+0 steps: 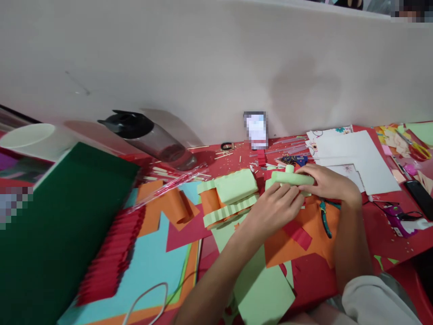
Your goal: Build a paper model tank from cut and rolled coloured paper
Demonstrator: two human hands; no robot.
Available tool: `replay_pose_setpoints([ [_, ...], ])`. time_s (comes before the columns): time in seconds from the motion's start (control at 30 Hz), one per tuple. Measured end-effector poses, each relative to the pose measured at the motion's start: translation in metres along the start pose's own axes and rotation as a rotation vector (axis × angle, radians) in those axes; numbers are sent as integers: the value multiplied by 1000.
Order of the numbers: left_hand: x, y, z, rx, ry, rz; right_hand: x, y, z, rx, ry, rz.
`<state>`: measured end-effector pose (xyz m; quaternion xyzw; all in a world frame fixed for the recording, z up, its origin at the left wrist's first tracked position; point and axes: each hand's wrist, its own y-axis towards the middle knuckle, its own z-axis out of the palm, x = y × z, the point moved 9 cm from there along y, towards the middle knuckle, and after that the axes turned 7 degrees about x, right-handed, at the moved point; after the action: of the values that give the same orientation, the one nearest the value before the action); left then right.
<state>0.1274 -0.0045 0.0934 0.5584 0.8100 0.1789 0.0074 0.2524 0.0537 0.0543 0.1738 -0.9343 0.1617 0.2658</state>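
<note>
My left hand closes its fingers on the near side of a light green paper model part, which has a rounded, tube-like edge and a small knob on top. From the right, my right hand curls around the same part's other end. Left of my hands lies a light green and orange paper model with pleated strips along its sides. Under my wrists spread orange paper and a light green sheet. Pliers with teal handles rest by my right forearm. My fingers hide the part's underside.
A tilted dark green board fills the left, beside red pleated paper and stacked coloured sheets. A bottle and an upright phone stand near the wall. White papers and scissors lie right.
</note>
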Motion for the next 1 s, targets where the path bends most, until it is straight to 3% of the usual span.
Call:
replay_pose_setpoints([
  [0.17, -3, -4, 6, 186, -21, -4, 0, 9, 6, 12, -67, 18],
  [0.47, -10, -8, 9, 315, -86, 42, 10, 20, 11, -49, -125, -43],
  [0.7, -9, -3, 25, 347, -37, -140, 9, 24, 13, -51, -171, -17],
  [1.0, -28, -11, 52, 471, -81, -299, 11, 21, 8, -17, -194, 33],
])
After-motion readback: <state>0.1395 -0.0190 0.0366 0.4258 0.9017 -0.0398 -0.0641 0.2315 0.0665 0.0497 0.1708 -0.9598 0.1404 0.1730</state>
